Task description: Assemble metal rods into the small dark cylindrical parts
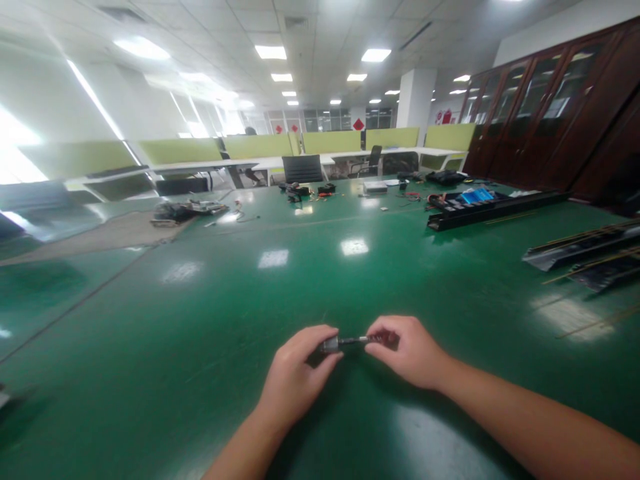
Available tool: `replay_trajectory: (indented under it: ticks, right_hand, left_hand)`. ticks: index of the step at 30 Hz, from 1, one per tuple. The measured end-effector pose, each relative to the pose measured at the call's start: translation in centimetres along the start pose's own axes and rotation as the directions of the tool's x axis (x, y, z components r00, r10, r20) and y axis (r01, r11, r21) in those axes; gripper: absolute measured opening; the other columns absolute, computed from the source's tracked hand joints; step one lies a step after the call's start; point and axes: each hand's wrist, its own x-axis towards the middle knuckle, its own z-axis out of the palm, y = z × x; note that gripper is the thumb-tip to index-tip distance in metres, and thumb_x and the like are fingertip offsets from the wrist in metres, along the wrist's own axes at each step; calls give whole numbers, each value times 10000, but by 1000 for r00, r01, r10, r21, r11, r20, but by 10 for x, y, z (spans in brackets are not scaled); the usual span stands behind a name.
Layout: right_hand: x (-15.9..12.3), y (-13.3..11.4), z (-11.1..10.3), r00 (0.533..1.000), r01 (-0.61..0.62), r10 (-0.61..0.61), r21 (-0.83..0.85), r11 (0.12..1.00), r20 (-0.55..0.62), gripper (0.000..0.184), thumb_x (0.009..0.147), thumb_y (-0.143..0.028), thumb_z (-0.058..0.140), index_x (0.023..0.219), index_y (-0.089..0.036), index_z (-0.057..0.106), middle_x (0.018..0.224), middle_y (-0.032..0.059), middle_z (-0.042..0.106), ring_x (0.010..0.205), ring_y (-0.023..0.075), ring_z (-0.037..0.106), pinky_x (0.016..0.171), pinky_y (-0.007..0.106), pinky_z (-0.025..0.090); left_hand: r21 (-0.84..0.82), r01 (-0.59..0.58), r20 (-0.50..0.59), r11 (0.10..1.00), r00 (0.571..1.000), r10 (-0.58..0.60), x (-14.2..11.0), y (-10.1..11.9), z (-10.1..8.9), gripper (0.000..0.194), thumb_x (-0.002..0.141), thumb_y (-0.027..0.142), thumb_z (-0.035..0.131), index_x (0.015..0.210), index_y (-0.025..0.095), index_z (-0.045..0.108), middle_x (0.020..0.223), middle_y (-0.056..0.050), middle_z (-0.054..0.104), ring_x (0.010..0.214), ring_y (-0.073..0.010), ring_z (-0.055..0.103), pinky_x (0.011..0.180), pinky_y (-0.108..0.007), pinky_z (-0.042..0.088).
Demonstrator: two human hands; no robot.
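Observation:
My left hand (299,372) is closed, thumb and fingers pinching a small grey cylindrical piece (331,345) just above the green tabletop. From its right end a thin dark rod (352,341) runs level toward my other hand. My right hand (414,353) pinches the rod's lighter far tip between thumb and forefinger, the other fingers curled behind. Whether the rod and the cylinder are one piece I cannot tell, since the fingers cover both ends.
Black metal channels (493,208) lie at the right, with more channels and thin yellowish rods (585,257) nearer the edge. Tangled electronic parts (185,211) sit at the far left. Dark parts and wires (296,192) and a pale box (375,187) stand at the back.

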Motion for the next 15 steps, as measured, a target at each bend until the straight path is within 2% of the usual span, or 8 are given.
replay_trajectory:
  ticks: [5, 7, 8, 10, 12, 14, 15]
  right_hand:
    - [-1, 1, 1, 1000, 16, -16, 2, 1000, 5, 76, 819, -262, 712, 844, -192, 731, 747, 8, 702, 668, 151, 607, 640, 257, 444]
    - [-1, 1, 2, 1000, 15, -15, 6, 1000, 4, 87, 827, -273, 706, 855, -195, 731, 756, 8, 706, 672, 150, 609, 645, 257, 448]
    - [0, 2, 2, 1000, 11, -11, 9, 1000, 4, 92, 830, -278, 703, 861, -195, 731, 756, 8, 707, 671, 149, 609, 644, 256, 449]
    - [1, 3, 2, 1000, 6, -6, 18, 1000, 5, 103, 834, -284, 700, 868, -192, 731, 754, 10, 706, 666, 148, 607, 638, 254, 449]
    - [2, 3, 2, 1000, 8, -8, 28, 1000, 7, 107, 833, -285, 699, 863, -187, 730, 749, 12, 704, 664, 148, 608, 636, 253, 451]
    - [3, 4, 3, 1000, 15, -15, 39, 999, 7, 103, 828, -277, 701, 859, -183, 729, 754, 15, 707, 671, 148, 615, 644, 252, 456]
    - [3, 4, 3, 1000, 19, -19, 43, 999, 7, 100, 824, -272, 704, 859, -182, 729, 759, 16, 709, 677, 149, 619, 650, 252, 459]
  left_hand:
    - [7, 106, -45, 994, 993, -105, 4, 1, -5, 253, 831, 318, 705, 1071, 240, 703, 1051, -54, 723, 979, -216, 674, 909, -357, 539]
    - [11, 216, -124, 976, 969, -213, 8, 2, -9, 265, 810, 369, 719, 1032, 225, 713, 1020, -67, 708, 969, -234, 653, 904, -378, 520]
    - [-16, 289, -165, 957, 944, -287, 11, 1, -11, 294, 798, 393, 725, 1031, 216, 711, 1011, -74, 703, 962, -240, 646, 902, -384, 511]
    - [-190, 441, -194, 877, 859, -474, 17, -2, -16, 405, 792, 439, 715, 1117, 200, 682, 1029, -86, 704, 938, -236, 645, 879, -376, 508]
    - [-466, 536, -139, 703, 741, -657, 22, -6, -22, 521, 800, 488, 683, 1216, 179, 636, 1074, -101, 708, 893, -214, 652, 803, -333, 526]
    - [-680, 533, -70, 505, 638, -767, 23, -10, -34, 545, 790, 507, 679, 1212, 164, 641, 1108, -109, 707, 860, -187, 654, 726, -275, 539]
    - [-732, 517, -57, 443, 602, -797, 20, -13, -43, 514, 779, 498, 694, 1169, 164, 663, 1115, -107, 708, 864, -180, 658, 714, -254, 546]
